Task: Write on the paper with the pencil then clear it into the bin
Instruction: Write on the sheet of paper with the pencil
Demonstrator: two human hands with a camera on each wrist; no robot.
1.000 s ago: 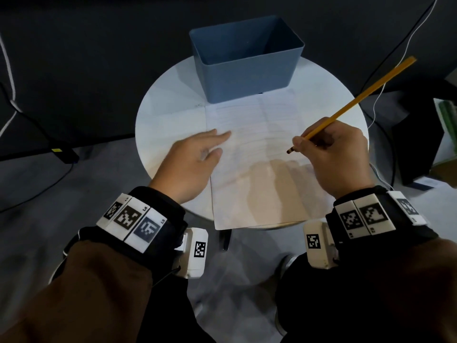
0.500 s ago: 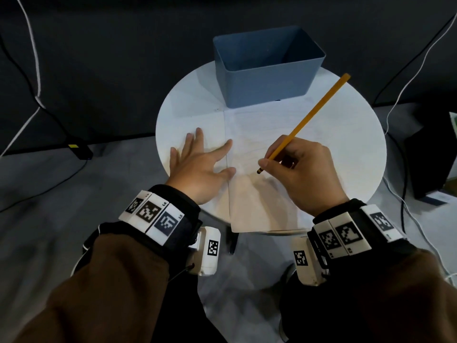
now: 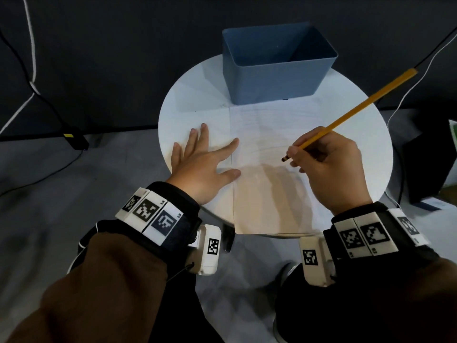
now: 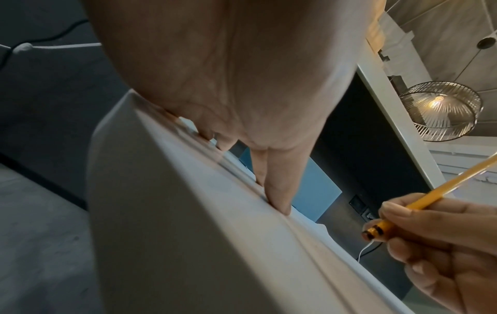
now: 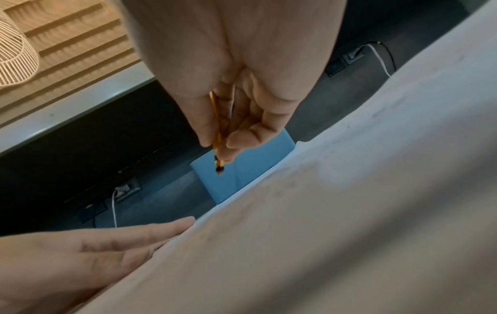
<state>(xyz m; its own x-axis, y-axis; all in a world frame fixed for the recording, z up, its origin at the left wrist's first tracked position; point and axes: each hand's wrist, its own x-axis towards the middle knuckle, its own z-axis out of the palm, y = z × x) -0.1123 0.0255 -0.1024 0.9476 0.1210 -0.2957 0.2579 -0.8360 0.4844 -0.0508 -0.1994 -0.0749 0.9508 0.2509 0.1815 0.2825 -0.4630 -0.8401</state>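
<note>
While left hand lies flat at paper edge, right hand pinches pencil.

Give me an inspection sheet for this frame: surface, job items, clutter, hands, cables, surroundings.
Surface: round white table, paper overhangs its near edge.
Job items: paper flat on the table; pencil above the paper, contact unclear; blue bin at the far edge, nothing seen inside.
Clutter: nothing seen on the table.
Hands: left hand flat, fingers spread, at the paper's left edge; right hand grips the pencil.
Cables: black and white cables on the floor at left, more at right.
Surroundings: dark wall, grey floor, dark box at right.
</note>
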